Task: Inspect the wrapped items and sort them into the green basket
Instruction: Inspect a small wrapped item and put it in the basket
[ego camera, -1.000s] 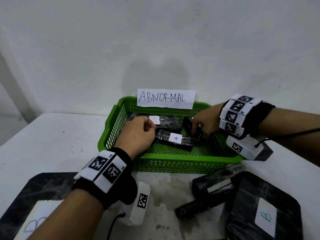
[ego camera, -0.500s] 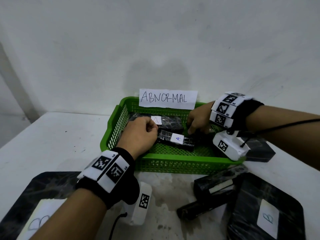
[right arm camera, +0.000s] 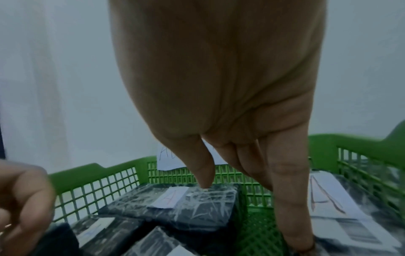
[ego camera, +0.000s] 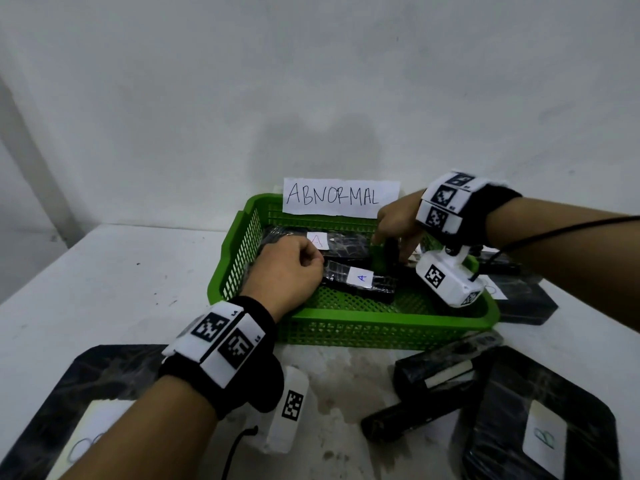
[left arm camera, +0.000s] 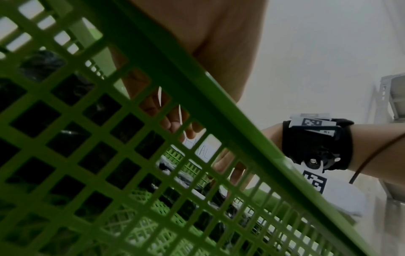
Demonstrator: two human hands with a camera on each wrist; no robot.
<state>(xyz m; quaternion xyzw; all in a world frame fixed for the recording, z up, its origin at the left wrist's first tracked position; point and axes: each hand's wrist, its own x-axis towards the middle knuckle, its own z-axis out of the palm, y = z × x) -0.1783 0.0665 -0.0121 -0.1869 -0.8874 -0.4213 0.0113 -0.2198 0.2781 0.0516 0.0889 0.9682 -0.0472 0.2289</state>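
The green basket [ego camera: 381, 320] holds several black wrapped items with white "A" labels, one at the front [ego camera: 360, 280] and one behind it [ego camera: 346, 244]. My left hand [ego camera: 287, 268] lies in the basket's left part as a curled fist on the wrapped items; I see nothing in it. My right hand [ego camera: 394, 233] points down into the back right of the basket. In the right wrist view its fingers are straight: the index finger [right arm camera: 291, 207] touches a wrapped item [right arm camera: 328, 207], and the thumb [right arm camera: 201, 169] hangs above another [right arm camera: 175, 204].
A paper sign reading ABNORMAL [ego camera: 341, 199] stands on the basket's back wall. Outside the basket lie more black wrapped items: two bars at the front right [ego camera: 440, 368], a flat "B" pack [ego camera: 540, 427], a flat pack front left [ego camera: 69, 393], one to the right [ego camera: 526, 299].
My right wrist has risen and the hand has shifted toward the basket's back. Its fingers, curled round a small dark item a second ago, are now straight. The left hand has stayed put.
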